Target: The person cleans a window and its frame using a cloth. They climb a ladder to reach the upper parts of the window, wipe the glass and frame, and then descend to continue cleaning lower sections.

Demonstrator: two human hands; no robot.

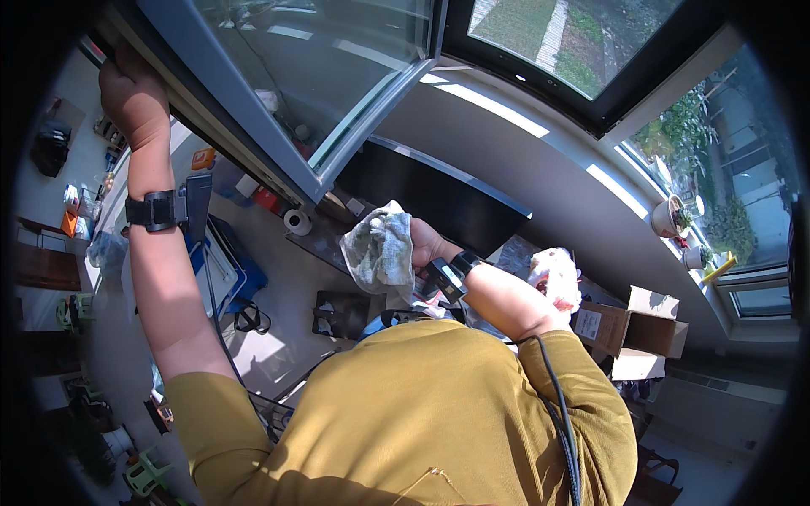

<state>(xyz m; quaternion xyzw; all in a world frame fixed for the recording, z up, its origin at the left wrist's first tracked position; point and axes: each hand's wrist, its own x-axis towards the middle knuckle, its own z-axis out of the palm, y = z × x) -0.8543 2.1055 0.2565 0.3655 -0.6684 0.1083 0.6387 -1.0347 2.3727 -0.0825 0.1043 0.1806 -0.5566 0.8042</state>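
At the upper left, my left hand (131, 93) grips the edge of an open grey-framed window sash (152, 34), its fingers partly hidden behind the frame; the sash's glass panel (321, 76) hangs over the middle of the view. Lower, near the center, my right hand (426, 244) holds a crumpled pale cloth (375, 244), which droops in front of its fingers. A black flat screen (439, 194) lies behind that hand, and a white paper roll (297, 221) stands to the left of the cloth.
Fixed windows (557, 42) fill the upper right, with potted plants (671, 217) on the sill. An open cardboard box (612, 329) sits at the right, beside a white plastic bag (553, 278). A blue bag (245, 278) and cables lie below; small items crowd the far left (76, 202).
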